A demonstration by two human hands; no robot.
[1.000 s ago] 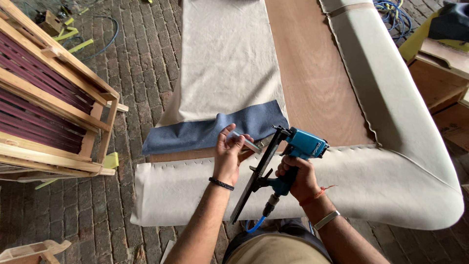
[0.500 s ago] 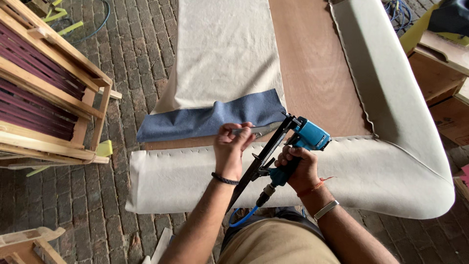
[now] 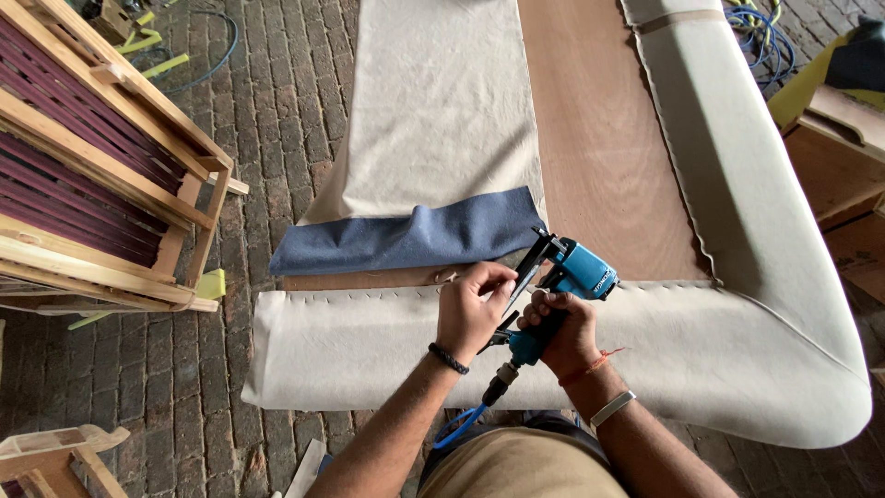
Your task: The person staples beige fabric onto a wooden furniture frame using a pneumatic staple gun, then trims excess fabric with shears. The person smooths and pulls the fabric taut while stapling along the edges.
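Right hand [image 3: 564, 330] grips blue staple gun [image 3: 570, 281]; left hand [image 3: 472, 309] steadies it.

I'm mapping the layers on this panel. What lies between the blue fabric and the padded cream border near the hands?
In the head view, a narrow strip of bare plywood separates the blue fabric from the padded cream border.

Bright, even daylight; sharp, wide-angle edges.

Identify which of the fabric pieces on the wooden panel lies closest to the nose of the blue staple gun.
The folded blue fabric: dark blue, lying crosswise just beyond the staple gun. The cream cloth is pale and stretches farther away up the panel.
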